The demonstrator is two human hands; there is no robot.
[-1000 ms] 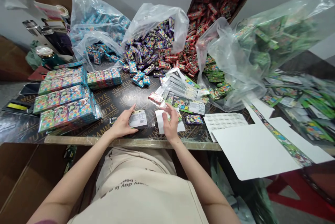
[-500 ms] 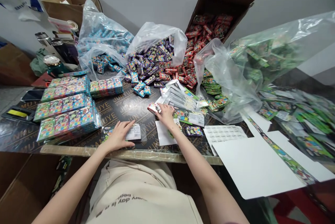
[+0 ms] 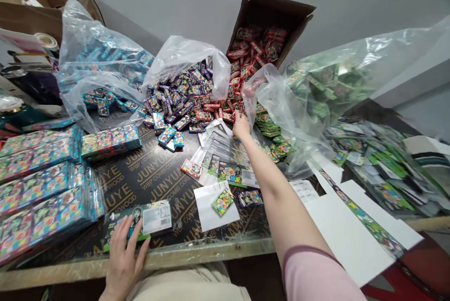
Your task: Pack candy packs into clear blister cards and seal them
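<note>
- Head view: the left hand (image 3: 123,256) lies palm down at the near edge of the table (image 3: 151,176), fingers spread flat over the near end of a clear labelled pouch (image 3: 142,221), which lies flat on the table with its white label just beyond the fingertips.
- The right hand (image 3: 241,125) is stretched far out across the table, arm nearly straight, knuckles up, fingers curled down at the near edge of the red packets (image 3: 242,73). Whether it grips one of them, I cannot tell.
- Those red packets spill from a tipped cardboard box (image 3: 277,12) beyond the right hand.
- Just left of that hand, a clear bag of purple packets (image 3: 183,90) lies open; further left sits a bag of blue packets (image 3: 101,66).
- Right of the hand, touching the wrist side, is a big clear bag of green packets (image 3: 316,90).
- Under the right forearm lies a fan of flat empty pouches (image 3: 220,148).
- Between the two hands: a white sheet (image 3: 207,212) with a small green packet (image 3: 222,201) on it, and a loose red packet (image 3: 191,169) a little beyond.
- Left of the left hand, filled packs (image 3: 42,198) are stacked in rows.
</note>
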